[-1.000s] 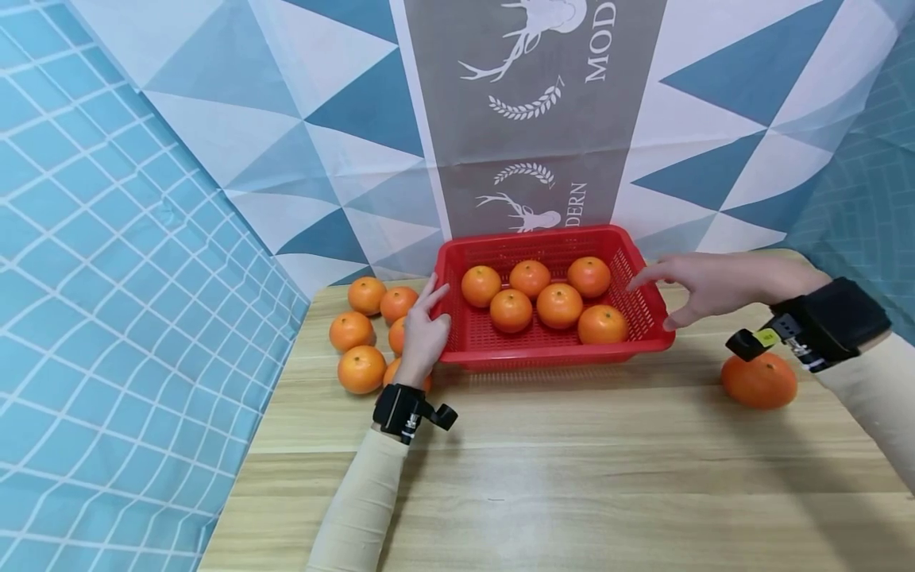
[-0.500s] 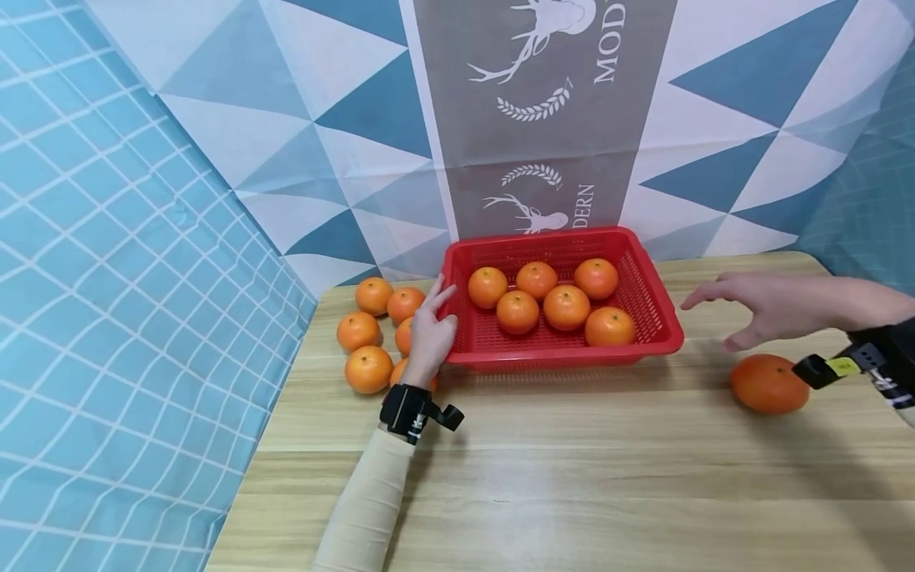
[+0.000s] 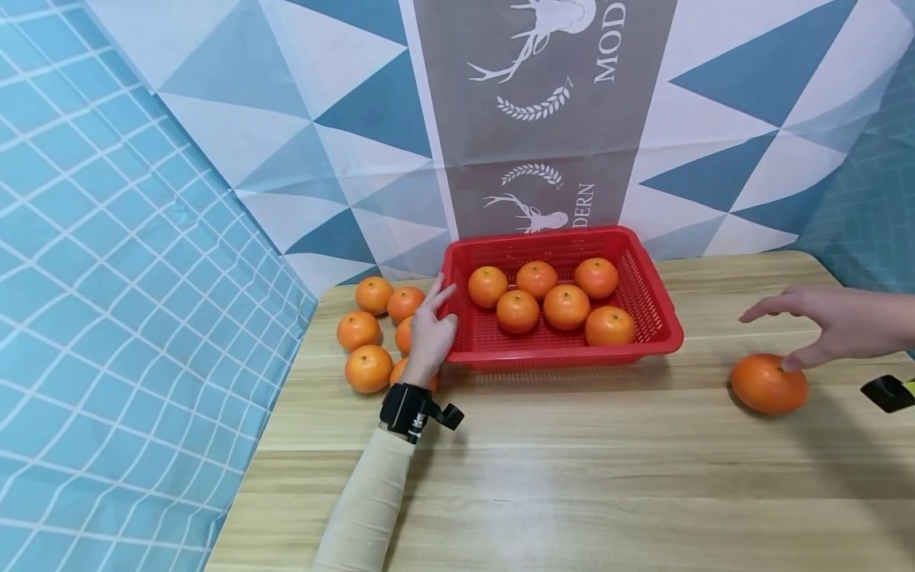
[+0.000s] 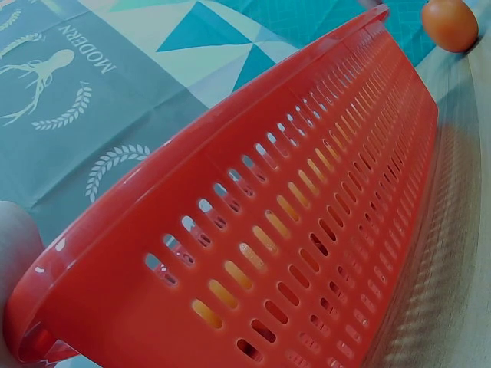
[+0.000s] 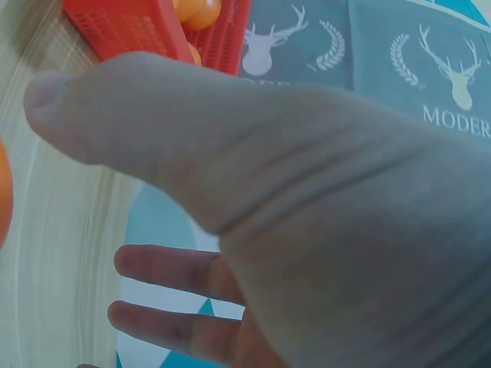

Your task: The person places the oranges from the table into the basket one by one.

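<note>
Reaching is the step in hand, to judge by the pose; the right hand [image 3: 832, 322] hovers over the lone orange [image 3: 769, 384] on the worktop [image 3: 572, 461], fingers spread and relaxed, thumb tip at or just above the fruit's top, nothing yet grasped; whether the thumb truly touches cannot be told. That orange lies well apart from the red basket [image 3: 668, 338], off to its right; six oranges sit inside the basket, and a cluster of loose oranges [image 3: 368, 369] lies just beside its left end. The left hand [image 3: 429, 334] rests with straight fingers against the basket's left wall, holding nothing, seemingly steadying it. The next move calls for lowering the right hand, curling fingers and thumb round the orange, then lifting clear; a round fruit may roll away if nudged off-centre.
</note>
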The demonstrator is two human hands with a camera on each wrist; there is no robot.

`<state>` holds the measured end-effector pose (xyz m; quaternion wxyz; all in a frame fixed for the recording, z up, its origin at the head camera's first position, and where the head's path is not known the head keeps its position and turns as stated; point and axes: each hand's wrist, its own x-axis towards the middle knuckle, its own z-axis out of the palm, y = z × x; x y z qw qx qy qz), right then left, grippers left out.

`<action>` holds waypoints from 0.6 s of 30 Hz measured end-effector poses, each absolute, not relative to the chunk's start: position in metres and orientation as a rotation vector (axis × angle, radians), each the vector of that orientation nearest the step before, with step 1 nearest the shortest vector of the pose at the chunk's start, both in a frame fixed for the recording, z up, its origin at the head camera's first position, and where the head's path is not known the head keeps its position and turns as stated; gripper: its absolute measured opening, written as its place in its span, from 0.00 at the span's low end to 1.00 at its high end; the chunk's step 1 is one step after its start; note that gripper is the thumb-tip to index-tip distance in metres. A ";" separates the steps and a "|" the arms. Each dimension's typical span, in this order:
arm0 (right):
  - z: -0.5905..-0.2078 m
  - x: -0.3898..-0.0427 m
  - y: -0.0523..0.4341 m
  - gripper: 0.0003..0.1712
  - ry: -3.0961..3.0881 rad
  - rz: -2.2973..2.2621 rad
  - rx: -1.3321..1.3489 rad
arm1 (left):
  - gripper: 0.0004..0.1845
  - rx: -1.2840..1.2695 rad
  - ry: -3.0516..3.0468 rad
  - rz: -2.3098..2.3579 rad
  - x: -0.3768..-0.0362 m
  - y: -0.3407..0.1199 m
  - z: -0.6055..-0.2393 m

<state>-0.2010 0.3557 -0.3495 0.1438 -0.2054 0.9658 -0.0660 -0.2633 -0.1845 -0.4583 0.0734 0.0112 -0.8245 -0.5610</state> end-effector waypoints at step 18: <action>-0.372 -0.196 0.364 0.40 2.682 -0.267 -0.538 | 0.35 0.036 -2.468 -1.710 -0.273 -0.188 -0.469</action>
